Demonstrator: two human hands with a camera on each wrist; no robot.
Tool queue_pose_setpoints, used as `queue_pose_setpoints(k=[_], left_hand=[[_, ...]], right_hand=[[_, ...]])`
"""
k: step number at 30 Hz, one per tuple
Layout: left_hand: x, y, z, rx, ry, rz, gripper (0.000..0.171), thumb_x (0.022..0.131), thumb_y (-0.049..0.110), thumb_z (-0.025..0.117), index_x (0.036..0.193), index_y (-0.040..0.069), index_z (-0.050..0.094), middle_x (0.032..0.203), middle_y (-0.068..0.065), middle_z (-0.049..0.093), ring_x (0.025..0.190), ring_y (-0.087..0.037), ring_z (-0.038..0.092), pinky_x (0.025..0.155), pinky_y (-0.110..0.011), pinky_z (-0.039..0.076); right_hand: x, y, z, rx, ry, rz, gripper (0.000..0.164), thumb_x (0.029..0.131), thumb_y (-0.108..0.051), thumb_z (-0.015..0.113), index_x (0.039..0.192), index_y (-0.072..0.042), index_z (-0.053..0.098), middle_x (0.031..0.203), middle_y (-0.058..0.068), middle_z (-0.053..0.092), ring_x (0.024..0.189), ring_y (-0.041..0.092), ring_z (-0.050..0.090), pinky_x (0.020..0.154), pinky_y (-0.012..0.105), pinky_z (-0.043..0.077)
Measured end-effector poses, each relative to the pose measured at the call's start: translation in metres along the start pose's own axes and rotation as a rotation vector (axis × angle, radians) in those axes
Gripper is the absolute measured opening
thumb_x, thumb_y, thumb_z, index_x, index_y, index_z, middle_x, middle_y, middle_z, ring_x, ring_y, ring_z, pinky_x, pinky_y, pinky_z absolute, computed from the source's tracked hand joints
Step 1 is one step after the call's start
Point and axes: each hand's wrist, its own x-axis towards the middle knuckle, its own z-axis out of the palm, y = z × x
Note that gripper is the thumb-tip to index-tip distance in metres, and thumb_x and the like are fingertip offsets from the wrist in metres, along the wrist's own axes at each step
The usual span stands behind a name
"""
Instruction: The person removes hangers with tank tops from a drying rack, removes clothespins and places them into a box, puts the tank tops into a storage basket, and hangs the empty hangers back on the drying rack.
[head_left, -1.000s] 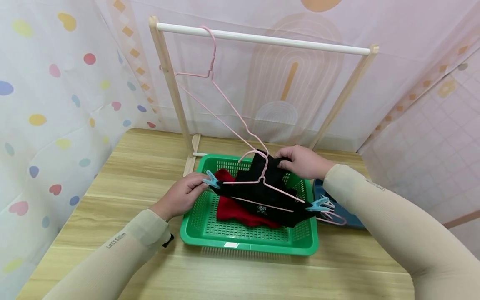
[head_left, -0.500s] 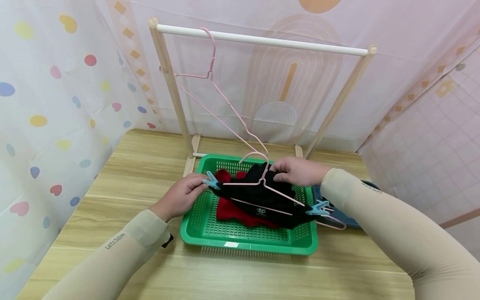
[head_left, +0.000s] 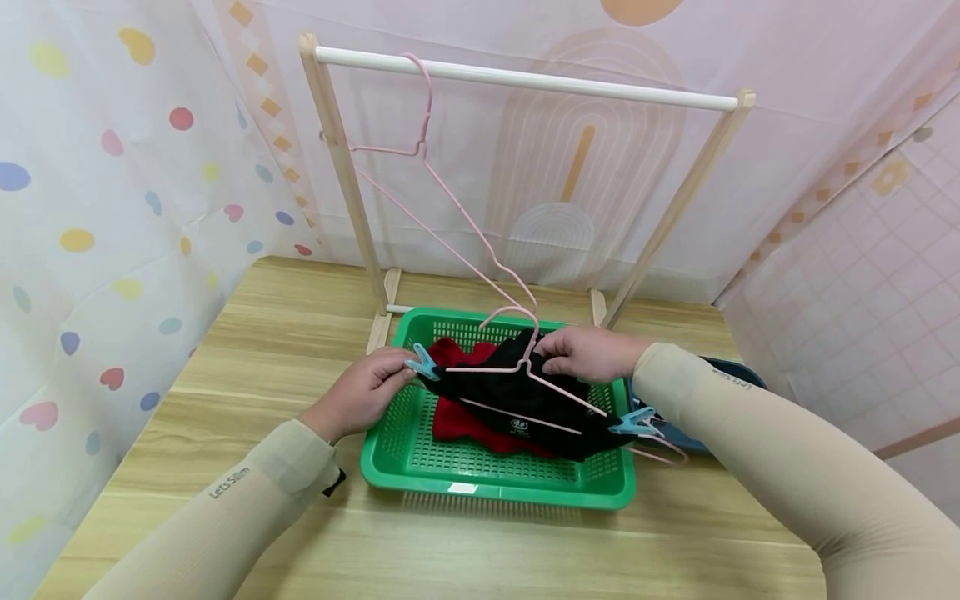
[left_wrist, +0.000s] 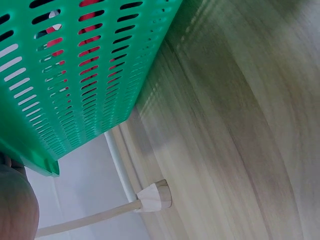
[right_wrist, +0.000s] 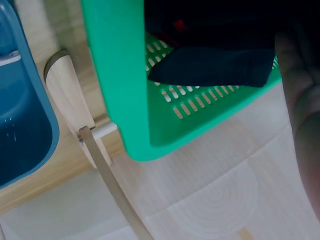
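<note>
A black garment (head_left: 487, 383) with a small white print hangs from a pink hanger (head_left: 524, 362) over the green basket (head_left: 498, 493). Blue clothespins clip it at both ends, a left clothespin (head_left: 424, 362) and a right clothespin (head_left: 636, 422). My left hand (head_left: 365, 390) pinches the left clothespin at its handle end. Behind the hanger's hook, my right hand (head_left: 592, 352) grips a gathered part of the black cloth; its fingertips are partly hidden in the folds. Under the black garment, red cloth (head_left: 472, 425) lies in the basket.
Behind the basket stands a wooden rack with a white rail (head_left: 525, 79), from which another pink hanger (head_left: 457, 200) hangs. A blue bin (right_wrist: 22, 120) with clips and hangers sits right of the basket, partly behind my right forearm. All rest on a wooden table (head_left: 465, 558).
My right hand has moved left and slightly down, drawing the raised part of the black garment in behind the hanger. My left hand stays in place at the clothespin.
</note>
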Motion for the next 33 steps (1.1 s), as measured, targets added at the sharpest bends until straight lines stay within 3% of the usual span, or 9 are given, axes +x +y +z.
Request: queue_pose_setpoints(k=[6, 11, 15, 25, 33], left_hand=[[0.0, -0.001, 0.0, 0.003, 0.004, -0.012, 0.02, 0.109, 0.011, 0.056, 0.108, 0.013, 0.076, 0.123, -0.004, 0.072, 0.12, -0.022, 0.061, 0.103, -0.049, 0.052], [0.0, -0.004, 0.001, -0.002, 0.016, -0.005, 0.021, 0.11, 0.012, 0.055, 0.108, 0.015, 0.076, 0.118, -0.001, 0.073, 0.113, -0.018, 0.06, 0.099, -0.043, 0.053], [0.0, -0.007, 0.002, 0.002, 0.037, 0.015, 0.02, 0.109, 0.013, 0.055, 0.106, 0.015, 0.075, 0.114, 0.0, 0.073, 0.108, -0.015, 0.06, 0.096, -0.038, 0.054], [-0.001, -0.008, 0.002, 0.025, 0.056, 0.014, 0.02, 0.109, 0.011, 0.056, 0.107, 0.014, 0.075, 0.119, -0.003, 0.074, 0.112, -0.015, 0.062, 0.097, -0.04, 0.055], [-0.001, -0.006, 0.002, 0.044, 0.074, -0.003, 0.018, 0.109, 0.011, 0.057, 0.104, 0.013, 0.074, 0.112, -0.002, 0.074, 0.102, -0.015, 0.059, 0.089, -0.035, 0.052]], right_hand=[[0.004, 0.007, 0.003, -0.053, 0.094, 0.077, 0.02, 0.102, -0.023, 0.069, 0.116, -0.011, 0.077, 0.106, 0.002, 0.076, 0.097, 0.015, 0.068, 0.093, 0.041, 0.056], [0.005, 0.013, 0.004, -0.04, 0.201, 0.14, 0.023, 0.096, -0.026, 0.078, 0.111, -0.009, 0.076, 0.09, 0.001, 0.075, 0.083, 0.014, 0.068, 0.084, 0.039, 0.056], [0.002, 0.016, 0.001, 0.001, 0.275, 0.146, 0.018, 0.097, -0.02, 0.077, 0.11, -0.009, 0.075, 0.087, -0.001, 0.076, 0.077, 0.01, 0.066, 0.079, 0.035, 0.055], [-0.011, 0.024, -0.009, 0.067, 0.309, 0.151, 0.021, 0.103, -0.015, 0.068, 0.12, -0.004, 0.075, 0.106, 0.011, 0.08, 0.087, 0.013, 0.072, 0.086, 0.041, 0.059], [-0.03, 0.027, -0.014, 0.178, 0.349, 0.193, 0.024, 0.107, -0.017, 0.063, 0.124, -0.006, 0.074, 0.117, 0.017, 0.077, 0.104, 0.03, 0.077, 0.093, 0.044, 0.061]])
